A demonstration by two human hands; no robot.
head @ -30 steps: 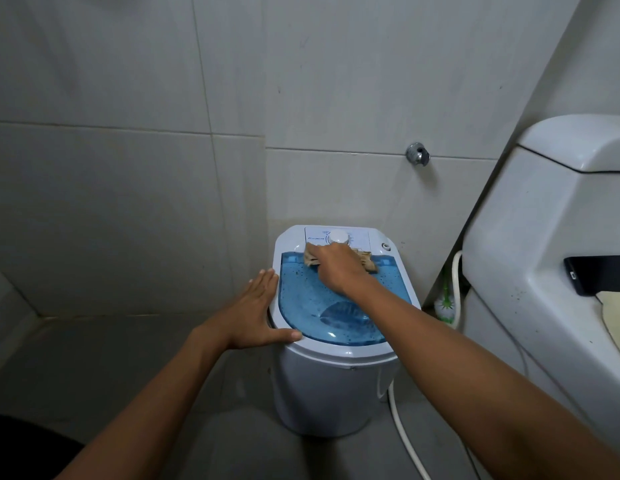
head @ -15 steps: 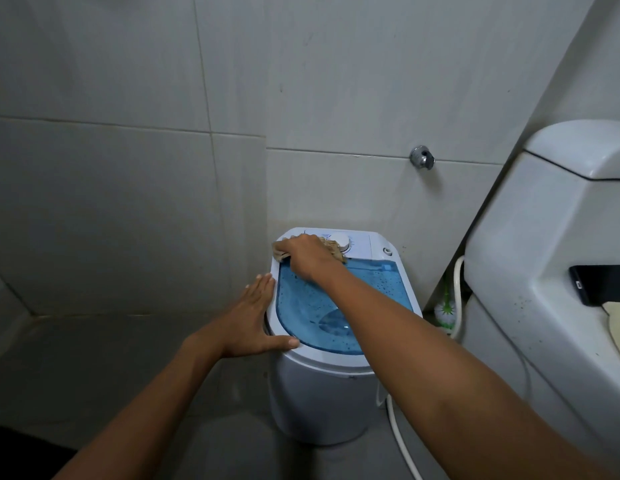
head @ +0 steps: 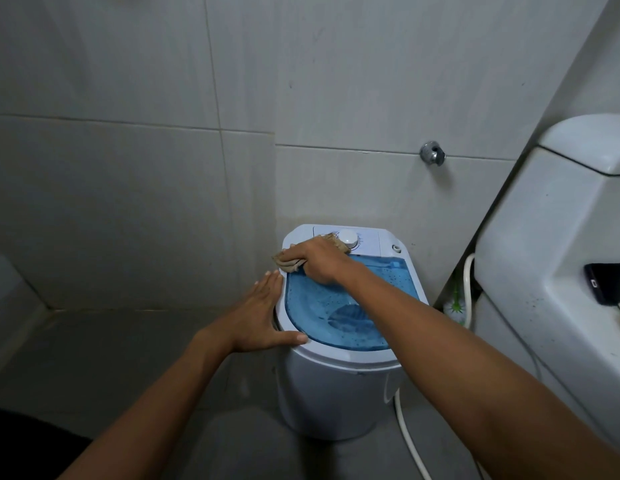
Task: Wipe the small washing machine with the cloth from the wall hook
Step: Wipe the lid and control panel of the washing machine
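Note:
A small white washing machine with a translucent blue lid and a white dial stands on the grey floor against the tiled wall. My right hand presses a tan cloth flat on the machine's back left corner, at the lid's edge. The cloth sticks out to the left of my fingers and a bit shows near the dial. My left hand lies flat against the machine's left rim, fingers spread, thumb on the front rim.
A white toilet cistern fills the right side, with a dark phone on its ledge. A white hose runs along the floor to the right of the machine. A chrome wall fitting sits above. A toilet brush stands behind.
My right hand has slid the cloth from the middle of the control panel to the machine's back left corner. My left hand has stayed on the left rim.

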